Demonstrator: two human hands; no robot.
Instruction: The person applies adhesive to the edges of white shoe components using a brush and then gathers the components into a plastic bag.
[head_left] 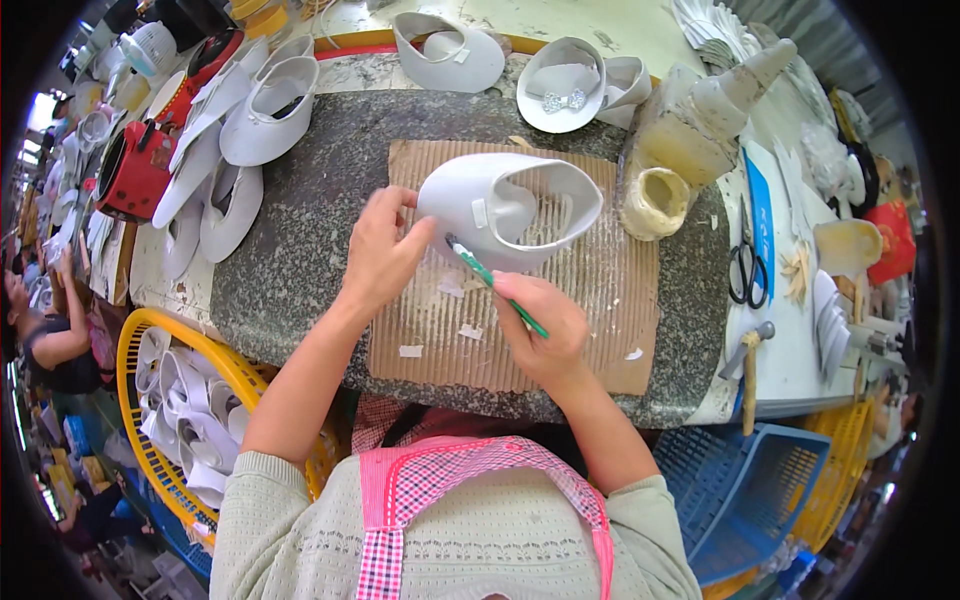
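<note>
A white shoe upper [455, 200] lies on a sheet of corrugated cardboard [560, 355], its opening to the right. A small white tab is stuck on its side. My left hand [383, 250] holds the upper's left end between thumb and fingers. In my right hand [548, 325] is a thin green brush [482, 268], gripped like a pen. Its dark tip touches the upper's near edge, close to my left thumb. Small white scraps [411, 351] lie on the cardboard below the hands.
More white uppers [270, 110] stand at the back and left. A glue-crusted pot [655, 205] stands right of the cardboard, with black-handled scissors [747, 262] and a hammer [750, 375] farther right. A yellow basket [128, 385] of uppers sits lower left, a blue crate [740, 490] lower right.
</note>
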